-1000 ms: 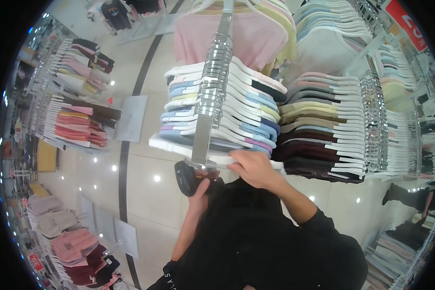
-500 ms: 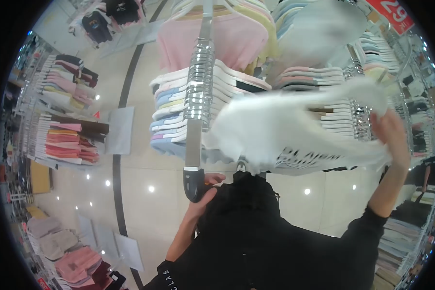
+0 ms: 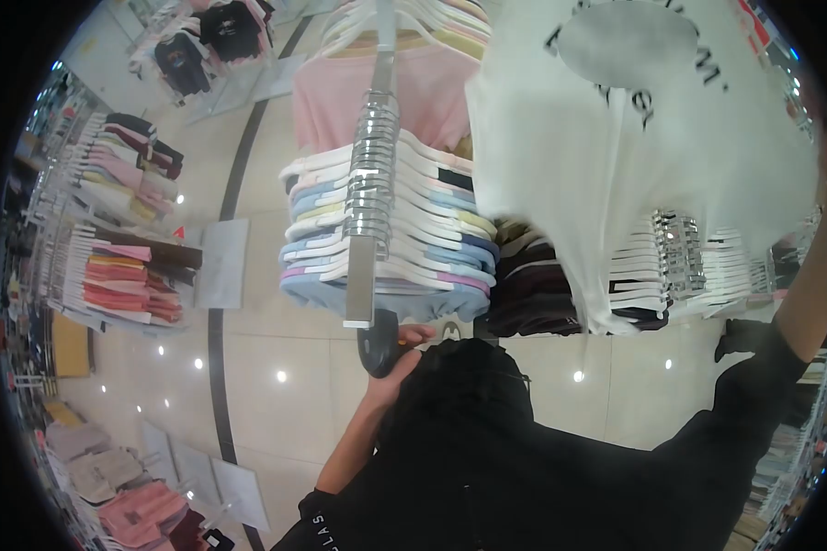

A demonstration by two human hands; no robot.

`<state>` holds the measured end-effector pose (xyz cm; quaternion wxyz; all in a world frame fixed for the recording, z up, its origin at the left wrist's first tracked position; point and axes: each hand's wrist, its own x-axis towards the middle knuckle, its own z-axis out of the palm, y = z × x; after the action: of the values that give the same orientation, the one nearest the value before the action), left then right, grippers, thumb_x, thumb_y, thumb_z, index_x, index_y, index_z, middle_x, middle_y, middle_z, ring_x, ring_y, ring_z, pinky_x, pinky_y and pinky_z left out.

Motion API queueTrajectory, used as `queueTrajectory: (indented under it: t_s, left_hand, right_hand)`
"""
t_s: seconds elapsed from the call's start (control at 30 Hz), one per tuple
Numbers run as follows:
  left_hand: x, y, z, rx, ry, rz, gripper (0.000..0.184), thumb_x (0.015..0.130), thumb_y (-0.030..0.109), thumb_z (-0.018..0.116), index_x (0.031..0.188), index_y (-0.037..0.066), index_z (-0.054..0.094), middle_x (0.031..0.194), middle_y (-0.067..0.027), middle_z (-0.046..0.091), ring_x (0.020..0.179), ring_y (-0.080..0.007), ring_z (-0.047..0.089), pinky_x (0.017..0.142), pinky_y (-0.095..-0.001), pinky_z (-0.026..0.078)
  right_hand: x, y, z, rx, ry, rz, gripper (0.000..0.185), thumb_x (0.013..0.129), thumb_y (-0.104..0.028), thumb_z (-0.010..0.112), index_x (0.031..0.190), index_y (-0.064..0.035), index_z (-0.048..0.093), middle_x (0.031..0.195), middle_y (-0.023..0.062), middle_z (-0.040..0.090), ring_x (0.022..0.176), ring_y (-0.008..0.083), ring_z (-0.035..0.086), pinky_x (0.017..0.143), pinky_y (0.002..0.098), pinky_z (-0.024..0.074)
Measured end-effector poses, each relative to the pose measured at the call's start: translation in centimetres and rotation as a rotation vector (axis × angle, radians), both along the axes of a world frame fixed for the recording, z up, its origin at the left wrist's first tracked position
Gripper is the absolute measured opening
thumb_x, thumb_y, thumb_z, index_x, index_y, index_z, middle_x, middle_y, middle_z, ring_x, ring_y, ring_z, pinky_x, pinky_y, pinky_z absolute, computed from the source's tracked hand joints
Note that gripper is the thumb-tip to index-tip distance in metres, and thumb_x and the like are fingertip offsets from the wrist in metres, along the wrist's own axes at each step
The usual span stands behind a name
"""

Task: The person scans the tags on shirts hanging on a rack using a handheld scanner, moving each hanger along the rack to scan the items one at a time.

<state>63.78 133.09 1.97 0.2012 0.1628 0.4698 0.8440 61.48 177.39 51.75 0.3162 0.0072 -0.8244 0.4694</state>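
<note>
My left hand (image 3: pixel 402 356) is wrapped round a black handheld device (image 3: pixel 377 344) with a bit of orange on it, just below the front end of a metal rail (image 3: pixel 360 275). Pastel garments on white hangers (image 3: pixel 432 248) hang in a row along that rail. At the upper right a white shirt (image 3: pixel 560 129) with black lettering is spread in the air, blurred in places. My right arm reaches up along its right side; my right hand (image 3: pixel 818 110) is dim at the dark frame edge, and its fingers cannot be made out.
A pink top (image 3: pixel 377 92) hangs further back on the rail. Dark garments (image 3: pixel 542 285) on hangers stand right of it. Racks of coral and pink clothes (image 3: pixel 119 275) are at the left, above folded clothes (image 3: pixel 138 510). Someone's dark boot (image 3: pixel 740 338) shows at the right.
The white shirt has come off the rail's front end and moved right and up with my right hand. My left hand has stayed by the rail end with the black device.
</note>
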Motion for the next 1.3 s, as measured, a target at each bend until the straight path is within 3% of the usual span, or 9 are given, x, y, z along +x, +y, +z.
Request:
queueTrajectory:
  t_s: [0.1, 0.57, 1.07, 1.1, 1.17, 1.2, 1.23, 1.27, 1.3]
  left_hand:
    - [0.1, 0.3, 0.2, -0.006, 0.001, 0.012, 0.025, 0.092, 0.002, 0.064, 0.116, 0.004, 0.057, 0.123, -0.0169, 0.063, 0.118, -0.0274, 0.060, 0.105, -0.0426, 0.045]
    - [-0.1, 1.1, 0.8, -0.053, -0.048, 0.096, 0.025, 0.091, 0.010, 0.066, 0.113, 0.005, 0.056, 0.121, -0.0191, 0.063, 0.118, -0.0314, 0.061, 0.106, -0.0476, 0.045]
    - [-0.8, 1.9, 0.1, 0.018, -0.077, 0.073, 0.024, 0.094, 0.008, 0.066, 0.116, 0.004, 0.058, 0.121, -0.0162, 0.065, 0.115, -0.0262, 0.061, 0.101, -0.0407, 0.046]
    - [-0.8, 1.9, -0.1, 0.017, -0.079, 0.070, 0.024, 0.094, 0.008, 0.066, 0.116, 0.004, 0.058, 0.121, -0.0162, 0.065, 0.115, -0.0262, 0.061, 0.101, -0.0407, 0.046]
    - [-0.9, 1.8, -0.6, 0.019, -0.061, 0.066, 0.024, 0.094, 0.008, 0.066, 0.116, 0.004, 0.058, 0.121, -0.0161, 0.065, 0.115, -0.0257, 0.061, 0.101, -0.0404, 0.046]
    - [-0.9, 1.8, -0.5, 0.018, -0.062, 0.066, 0.024, 0.094, 0.008, 0.066, 0.116, 0.004, 0.058, 0.121, -0.0161, 0.065, 0.115, -0.0257, 0.061, 0.101, -0.0404, 0.046]
    - [-0.8, 1.8, -0.4, 0.011, -0.073, 0.067, 0.024, 0.094, 0.007, 0.066, 0.116, 0.004, 0.058, 0.121, -0.0161, 0.065, 0.114, -0.0253, 0.061, 0.101, -0.0402, 0.046]
    - [-0.8, 1.9, -0.4, 0.004, -0.084, 0.068, 0.024, 0.094, 0.007, 0.066, 0.116, 0.003, 0.058, 0.120, -0.0160, 0.065, 0.114, -0.0250, 0.061, 0.101, -0.0400, 0.047]
    - [-0.8, 1.9, -0.3, 0.001, -0.084, 0.068, 0.024, 0.094, 0.007, 0.066, 0.116, 0.003, 0.058, 0.120, -0.0160, 0.065, 0.114, -0.0250, 0.061, 0.101, -0.0400, 0.047]
  right_hand:
    - [-3.6, 5.7, 2.0, 0.007, 0.164, 0.191, 0.039, 0.110, -0.034, 0.033, 0.085, -0.0075, 0.049, 0.068, 0.0037, 0.049, 0.051, 0.0113, 0.042, 0.046, 0.0230, 0.0381]
    - [-10.4, 8.3, 1.7, 0.073, 0.107, 0.631, 0.030, 0.107, -0.034, 0.045, 0.111, -0.0041, 0.050, 0.088, 0.0072, 0.060, 0.072, 0.0141, 0.055, 0.063, 0.0247, 0.0464]
    - [-12.0, 8.1, 1.7, 0.166, 0.014, 1.040, 0.049, 0.104, -0.033, 0.057, 0.139, -0.0004, 0.051, 0.109, 0.0110, 0.071, 0.094, 0.0171, 0.069, 0.080, 0.0265, 0.0554]
    - [-11.8, 6.9, 1.2, 0.165, 0.012, 1.037, 0.049, 0.104, -0.033, 0.057, 0.139, -0.0004, 0.051, 0.109, 0.0110, 0.071, 0.094, 0.0171, 0.069, 0.080, 0.0265, 0.0554]
    - [-11.3, 2.6, -0.8, -0.231, 0.216, -0.195, 0.055, 0.102, -0.039, 0.059, 0.143, -0.0029, 0.048, 0.107, 0.0134, 0.072, 0.090, 0.0174, 0.070, 0.078, 0.0236, 0.0547]
    - [-11.1, 1.8, -1.7, -0.231, 0.215, -0.195, 0.055, 0.102, -0.039, 0.059, 0.143, -0.0029, 0.048, 0.107, 0.0134, 0.072, 0.090, 0.0174, 0.070, 0.078, 0.0236, 0.0547]
    - [-11.0, 1.3, -2.7, -0.145, 0.201, -0.150, 0.031, 0.105, -0.036, 0.048, 0.111, -0.0048, 0.047, 0.087, 0.0090, 0.060, 0.070, 0.0152, 0.055, 0.062, 0.0242, 0.0463]
    - [-11.0, 1.0, -3.4, -0.060, 0.187, -0.105, 0.040, 0.107, -0.033, 0.037, 0.078, -0.0068, 0.046, 0.066, 0.0045, 0.047, 0.050, 0.0130, 0.040, 0.045, 0.0248, 0.0378]
    - [-11.0, 0.8, -3.9, -0.062, 0.187, -0.105, 0.040, 0.107, -0.033, 0.037, 0.078, -0.0068, 0.046, 0.066, 0.0045, 0.047, 0.050, 0.0130, 0.040, 0.045, 0.0248, 0.0378]
